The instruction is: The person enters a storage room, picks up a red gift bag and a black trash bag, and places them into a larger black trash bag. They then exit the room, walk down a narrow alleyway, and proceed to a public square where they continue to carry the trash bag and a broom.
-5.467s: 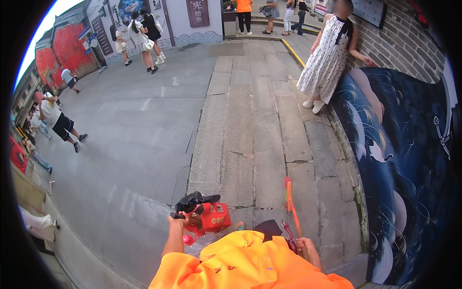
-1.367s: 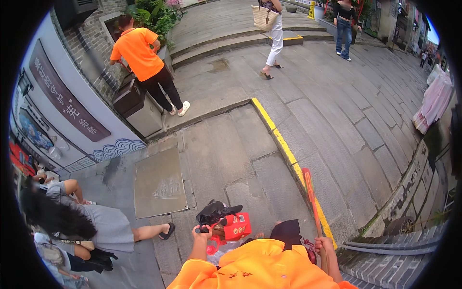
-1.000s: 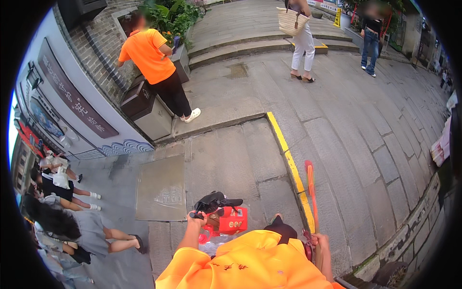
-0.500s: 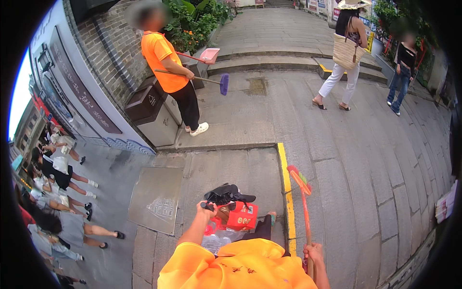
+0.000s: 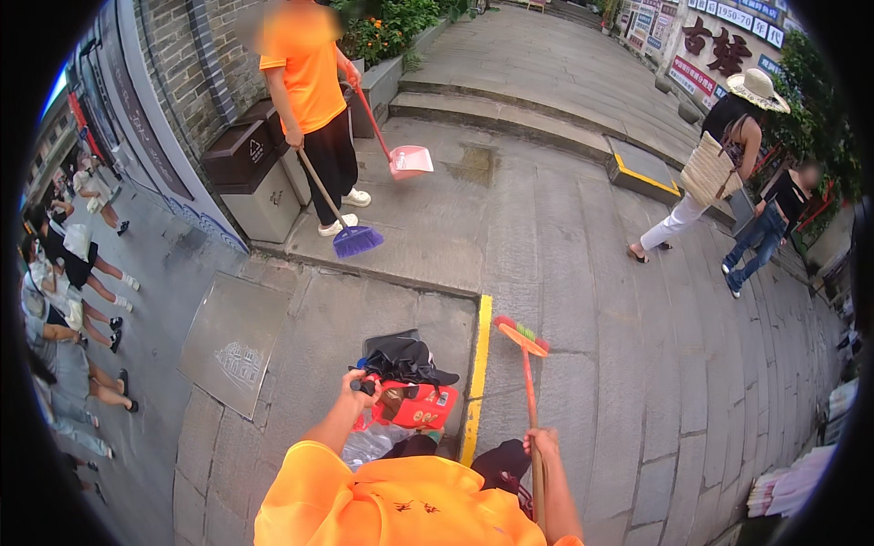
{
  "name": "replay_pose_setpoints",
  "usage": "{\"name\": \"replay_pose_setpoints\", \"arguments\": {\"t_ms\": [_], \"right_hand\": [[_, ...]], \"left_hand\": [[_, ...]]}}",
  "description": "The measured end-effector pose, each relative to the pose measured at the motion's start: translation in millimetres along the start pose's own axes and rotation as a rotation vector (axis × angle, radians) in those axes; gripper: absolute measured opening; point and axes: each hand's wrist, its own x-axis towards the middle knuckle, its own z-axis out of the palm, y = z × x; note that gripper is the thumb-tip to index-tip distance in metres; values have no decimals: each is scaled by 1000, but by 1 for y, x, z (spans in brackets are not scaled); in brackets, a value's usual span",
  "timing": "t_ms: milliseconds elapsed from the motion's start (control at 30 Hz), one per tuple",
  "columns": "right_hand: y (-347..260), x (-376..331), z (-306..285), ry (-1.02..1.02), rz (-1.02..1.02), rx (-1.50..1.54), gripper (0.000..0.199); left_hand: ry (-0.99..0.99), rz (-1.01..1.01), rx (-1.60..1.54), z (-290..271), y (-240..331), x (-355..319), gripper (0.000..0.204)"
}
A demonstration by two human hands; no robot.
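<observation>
My left hand (image 5: 356, 395) is closed around a dark handle (image 5: 363, 387) at the edge of a heap of litter. The heap holds a crumpled black bag (image 5: 401, 359), a red printed box (image 5: 428, 409) and clear plastic (image 5: 366, 446); what carries it is mostly hidden, though a dark grey rim shows behind the bag. Lower right, my right hand (image 5: 543, 444) grips the wooden stick of a broom (image 5: 523, 338). Its orange head with red and green bristles is just right of a yellow step edge (image 5: 478, 373), low over or on the paving.
Ahead left, a co-worker in orange (image 5: 309, 68) holds a purple broom (image 5: 357, 240) and a pink dustpan (image 5: 410, 161) beside litter bins (image 5: 241, 155). Two pedestrians (image 5: 719, 164) are at the right. More people (image 5: 77, 255) walk at the left. Stone steps (image 5: 510, 118) rise ahead.
My view has shifted, and a leg now shows right of the yellow edge. The co-worker has lowered the purple broom and pink dustpan. The pedestrian with the straw bag appears farther right.
</observation>
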Motion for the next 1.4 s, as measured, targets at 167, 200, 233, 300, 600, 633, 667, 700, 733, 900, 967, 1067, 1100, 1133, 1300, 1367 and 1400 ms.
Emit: {"name": "replay_pose_setpoints", "arguments": {"t_ms": [167, 200, 233, 300, 600, 633, 667, 700, 733, 900, 967, 1067, 1100, 1133, 1300, 1367, 1400], "right_hand": [[-15, 84, -12, -55, -49, -585, 18], [-15, 104, -12, -70, -172, -892, 24], [-30, 91, -11, -80, -281, -1214, 31], [-85, 44, 26, 166, -587, -1518, 38], [-182, -264, 171, -1907, -1362, -1051, 52], [-176, -273, 167, -1943, -1423, -1183, 51], [-179, -229, 169, -1850, -1325, -1173, 48], [-174, -208, 171, -1807, -1273, -1170, 44], [-163, -167, 170, -1592, -1392, -866, 43], [-118, 19, 43, -607, -922, -973, 38], [-82, 48, -3, -452, -735, -1066, 41], [-32, 69, -30, -292, -648, -974, 46], [-28, 57, -25, -260, -616, -937, 47], [-23, 46, -22, -226, -584, -894, 48], [-14, 14, -12, -32, -270, -163, 45], [-10, 13, -9, -60, -62, 179, 41], [-5, 14, -12, -51, -42, 267, 37]], "left_hand": [[-28, 15, 8, -4, -25, -8, 17], [-43, 35, 8, -2, -24, -12, 17], [-45, 40, -3, -11, -27, -17, 17], [-22, 68, -32, -36, -36, -24, 17], [-195, 318, 147, -61, -94, -66, 28], [-267, 39, 8, -79, -74, -53, 30], [-293, 408, 304, -72, -89, -56, 24], [-208, 269, 165, -84, -79, -40, 23], [-109, 136, 8, -92, -69, -23, 23], [17, 60, -122, -97, -64, 2, 20], [24, 65, -112, -93, -61, 6, 20], [34, 52, -72, -85, -61, 15, 18], [47, 59, -68, -84, -59, 16, 17], [59, 66, -57, -81, -58, 18, 17], [43, 31, 29, -66, -55, 28, 18], [17, -23, 25, -62, -52, 40, 18], [4, -50, 21, -61, -52, 44, 19]]}}
